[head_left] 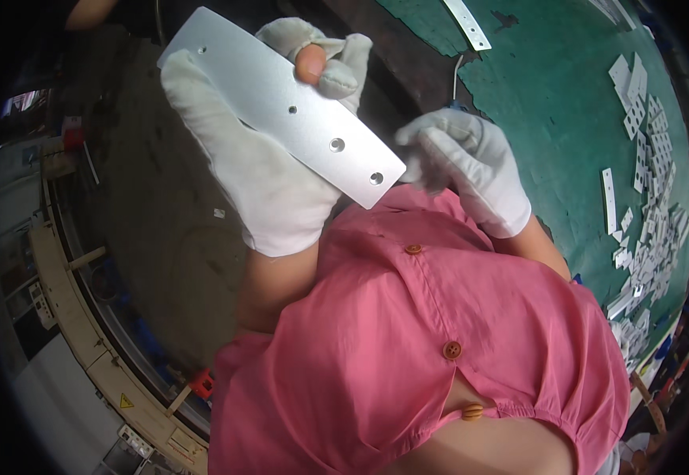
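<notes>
My left hand (261,178), in a white glove, grips a long flat silver metal plate (269,99) from below. Its thumb lies along the near-left edge and its fingers curl over the opposite edge; one bare fingertip shows out of the glove. The plate is tilted, its lower end toward the right, and has several holes along its length. Close to that lower end is my gloved right hand (471,162), its fingers curled in and slightly blurred. Whatever lies between them is hidden. Just behind this hand a thin cable (457,75) runs to a small dark blue piece.
A green-topped table (534,111) with a torn edge stretches along the right. On it lie a drilled metal strip (468,24), another single strip (609,202) and a heap of small metal parts (653,182). Beige machine framing (67,289) stands at the left.
</notes>
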A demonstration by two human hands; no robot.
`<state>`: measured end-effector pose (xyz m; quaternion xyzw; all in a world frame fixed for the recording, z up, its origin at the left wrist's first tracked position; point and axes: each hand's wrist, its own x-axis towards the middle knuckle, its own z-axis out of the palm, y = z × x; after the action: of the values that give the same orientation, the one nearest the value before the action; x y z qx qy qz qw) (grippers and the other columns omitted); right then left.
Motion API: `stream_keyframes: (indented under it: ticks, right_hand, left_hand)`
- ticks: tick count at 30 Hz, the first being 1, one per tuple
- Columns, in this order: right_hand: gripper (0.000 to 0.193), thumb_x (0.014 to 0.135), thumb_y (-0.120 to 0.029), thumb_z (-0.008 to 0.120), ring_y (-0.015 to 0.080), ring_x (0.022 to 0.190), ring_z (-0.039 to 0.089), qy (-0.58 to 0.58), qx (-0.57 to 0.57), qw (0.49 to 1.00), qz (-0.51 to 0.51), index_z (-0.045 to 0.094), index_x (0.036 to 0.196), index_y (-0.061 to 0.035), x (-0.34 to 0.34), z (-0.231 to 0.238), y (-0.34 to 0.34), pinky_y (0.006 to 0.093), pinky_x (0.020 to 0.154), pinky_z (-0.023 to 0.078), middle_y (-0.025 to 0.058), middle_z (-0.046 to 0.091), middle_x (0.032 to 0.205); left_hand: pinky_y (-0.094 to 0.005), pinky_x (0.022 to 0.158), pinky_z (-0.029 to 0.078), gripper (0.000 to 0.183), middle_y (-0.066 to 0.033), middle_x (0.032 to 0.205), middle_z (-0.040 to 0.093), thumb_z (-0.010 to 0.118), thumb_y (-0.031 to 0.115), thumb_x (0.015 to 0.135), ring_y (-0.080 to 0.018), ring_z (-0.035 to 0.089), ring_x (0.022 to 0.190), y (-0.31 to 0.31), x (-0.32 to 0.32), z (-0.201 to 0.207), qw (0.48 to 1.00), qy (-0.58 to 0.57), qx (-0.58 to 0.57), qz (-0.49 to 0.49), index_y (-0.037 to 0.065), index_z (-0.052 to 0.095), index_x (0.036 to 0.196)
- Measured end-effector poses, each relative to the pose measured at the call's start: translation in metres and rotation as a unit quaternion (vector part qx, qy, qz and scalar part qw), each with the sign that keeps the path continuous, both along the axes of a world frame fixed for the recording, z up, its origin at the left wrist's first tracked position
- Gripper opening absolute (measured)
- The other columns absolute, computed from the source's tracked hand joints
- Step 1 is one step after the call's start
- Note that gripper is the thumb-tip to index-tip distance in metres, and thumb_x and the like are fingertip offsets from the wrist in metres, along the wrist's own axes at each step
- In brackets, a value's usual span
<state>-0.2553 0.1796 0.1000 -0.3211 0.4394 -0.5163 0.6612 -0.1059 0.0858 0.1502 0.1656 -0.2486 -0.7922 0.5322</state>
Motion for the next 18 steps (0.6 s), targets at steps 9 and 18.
stream_keyframes:
  ticks: [9,18]
  right_hand:
    - [0.043,0.078,-0.035,0.063,0.0367,0.081,0.059,0.679,0.122,0.724,0.012,0.057,0.101,0.0011,-0.037,-0.071,0.024,0.0404,0.068,0.049,0.0205,0.062,0.087]
    - [0.092,0.080,-0.072,0.030,0.0339,0.121,0.041,-0.339,-0.117,0.933,-0.022,0.021,0.138,-0.0012,-0.013,-0.017,0.026,0.0422,0.100,0.034,0.0253,0.035,0.134]
  left_hand:
    - [-0.0486,0.101,0.034,0.056,-0.0112,0.078,0.049,0.057,0.051,0.078,-0.0235,0.056,0.071,-0.014,0.017,-0.012,0.984,0.095,-0.048,-0.145,-0.002,0.046,0.090]
    - [-0.0284,0.067,0.043,0.021,-0.0053,0.085,0.053,0.049,0.020,0.091,-0.0114,0.050,0.066,0.005,0.007,-0.028,0.979,-0.172,-0.051,-0.093,0.001,0.057,0.095]
